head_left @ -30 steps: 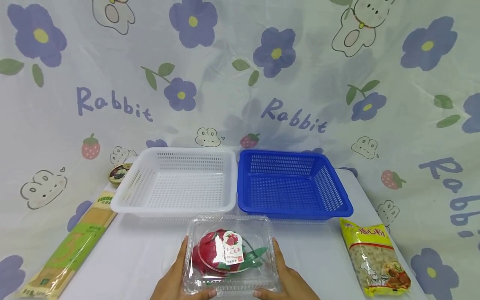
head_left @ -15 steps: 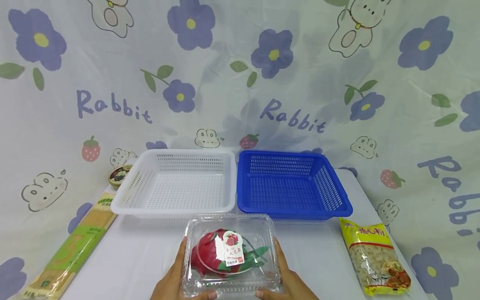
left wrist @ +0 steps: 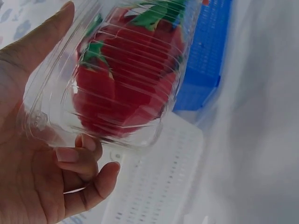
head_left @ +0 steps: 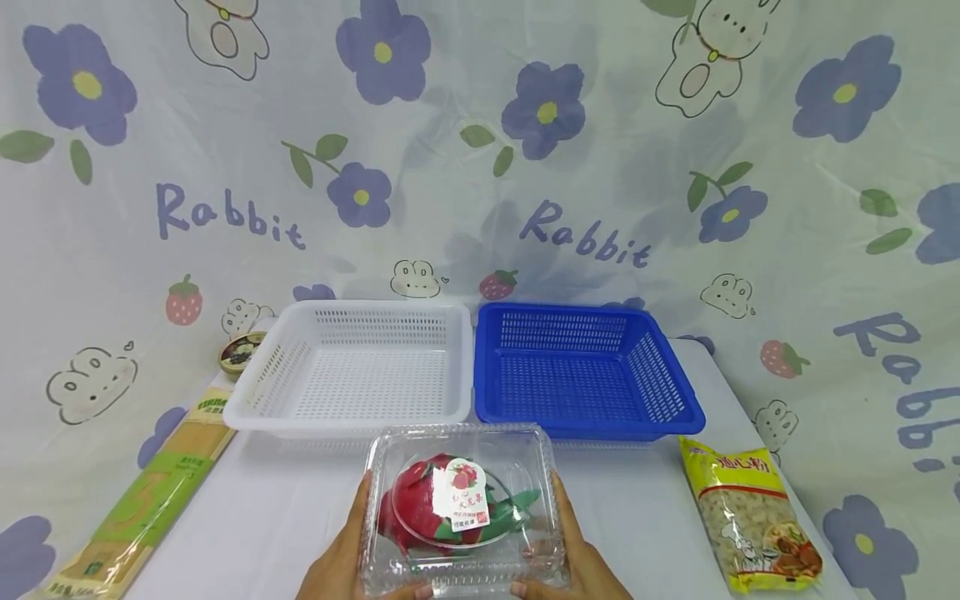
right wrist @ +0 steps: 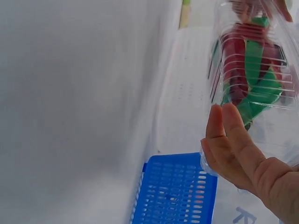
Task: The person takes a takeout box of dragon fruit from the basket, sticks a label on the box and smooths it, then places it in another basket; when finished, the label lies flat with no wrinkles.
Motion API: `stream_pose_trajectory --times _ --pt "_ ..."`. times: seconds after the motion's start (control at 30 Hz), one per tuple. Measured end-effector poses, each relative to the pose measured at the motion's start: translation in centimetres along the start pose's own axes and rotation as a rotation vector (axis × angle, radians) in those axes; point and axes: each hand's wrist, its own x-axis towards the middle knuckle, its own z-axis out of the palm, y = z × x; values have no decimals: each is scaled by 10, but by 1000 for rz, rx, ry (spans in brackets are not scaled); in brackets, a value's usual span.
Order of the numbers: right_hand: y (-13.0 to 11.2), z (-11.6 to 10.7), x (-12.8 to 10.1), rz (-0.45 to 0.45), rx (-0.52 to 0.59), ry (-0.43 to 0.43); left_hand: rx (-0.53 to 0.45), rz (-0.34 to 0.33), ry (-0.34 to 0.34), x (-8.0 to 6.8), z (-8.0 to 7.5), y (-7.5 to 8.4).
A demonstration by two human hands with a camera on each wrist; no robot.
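Both hands hold a clear plastic clamshell box (head_left: 517,463) up in front of the two baskets. Inside lies a red dragon fruit (head_left: 408,508) with green scales, under a white label (head_left: 467,500) on the lid. My left hand (head_left: 337,550) grips the box's left side, its thumb on the near edge. In the left wrist view, some fingers of the left hand (left wrist: 42,172) curl beneath the box. On the opposite side my right hand (head_left: 588,554) grips it likewise; in the right wrist view, the right hand's fingers (right wrist: 240,137) press against the ribbed plastic.
A white basket (head_left: 243,408) and a blue basket (head_left: 592,421) stand side by side at the back. Along the left lies a long noodle pack (head_left: 146,500), with a small round tin (head_left: 238,354) behind it. A yellow bag of pasta (head_left: 753,517) lies at the right.
The box, held in both hands, has risen slightly and looks a little larger in the head view. Baskets and packs stay where they were.
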Motion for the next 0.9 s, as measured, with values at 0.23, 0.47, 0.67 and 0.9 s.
stream_pose_trajectory --times 0.23,0.47,0.67,0.9 --pt "-5 0 2 -6 34 19 20 -20 -2 2 -5 5" --pt "-14 1 3 8 117 26 40 -21 -8 5 -7 9" --pt "-17 1 5 21 91 96 80 -50 -17 11 -10 14" --pt "-19 0 8 -37 64 162 150 0 38 18 -9 19"
